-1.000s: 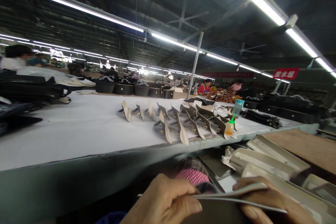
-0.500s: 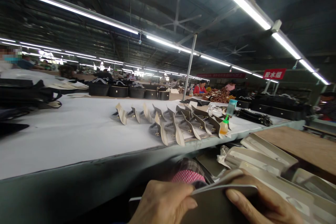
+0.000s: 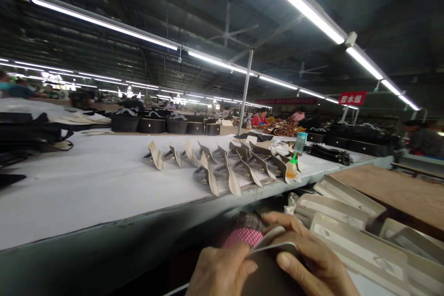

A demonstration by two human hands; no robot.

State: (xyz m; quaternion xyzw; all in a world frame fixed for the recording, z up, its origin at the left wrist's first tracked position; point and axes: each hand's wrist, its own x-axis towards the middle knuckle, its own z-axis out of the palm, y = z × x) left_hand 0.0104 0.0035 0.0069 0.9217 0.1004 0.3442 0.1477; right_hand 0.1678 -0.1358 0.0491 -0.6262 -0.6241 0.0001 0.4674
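A dark panel (image 3: 268,270) with a pale edge is held low at the bottom centre. My left hand (image 3: 218,270) pinches its left edge between thumb and fingers. On the right side, my right hand (image 3: 308,256) grips the panel's top edge, thumb in front and fingers behind. The panel's lower part runs out of the frame. Behind the hands shows a sleeve with a pink checked cuff (image 3: 243,237). Several curved cream-and-grey pieces (image 3: 227,171) with small metal fittings stand on the white-covered table (image 3: 104,185).
Cream panels (image 3: 357,240) lie stacked at the right, beside a brown board (image 3: 391,189). A bottle of orange liquid (image 3: 291,169) stands at the table edge. Black bags (image 3: 125,122) line the back. Black items (image 3: 31,134) lie at left. People sit farther off.
My right hand has moved left, closer to my left hand, and its fingers now curl over the panel's top edge. The view has shifted slightly.
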